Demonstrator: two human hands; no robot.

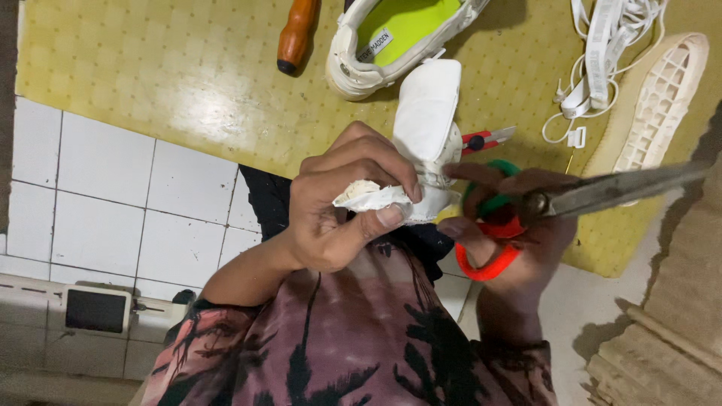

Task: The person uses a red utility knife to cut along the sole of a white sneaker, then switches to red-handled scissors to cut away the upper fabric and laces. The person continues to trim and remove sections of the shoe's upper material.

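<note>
White, padded and curved: a shoe piece (426,128), held up over the yellow mat (195,75), lower edge crumpled and pinched between thumb and curled fingers of the left hand (338,210), clamped tight on the fabric. Just right of the shoe piece, the right hand (519,225), fingers closed through the red and green loops of a pair of scissors (571,197), gripping them; long grey blades pointing away from the shoe piece to the right, whether parted or together cannot be told. Directly behind the shoe piece, peeking out at its right side, a small red-and-silver utility knife (487,139) flat on the mat. Above the shoe piece, touching its upper end or nearly so, a white sneaker (391,45) with a lime-green insole. Up and to the left of the shoe piece, a brown wooden tool handle (297,34). Well to the right of the shoe piece, a heap of white laces and straps (605,56), and beside that a cream rubber sole (658,98), tread up. Left of the shoe piece, past the mat edge, white floor tiles (105,195).
</note>
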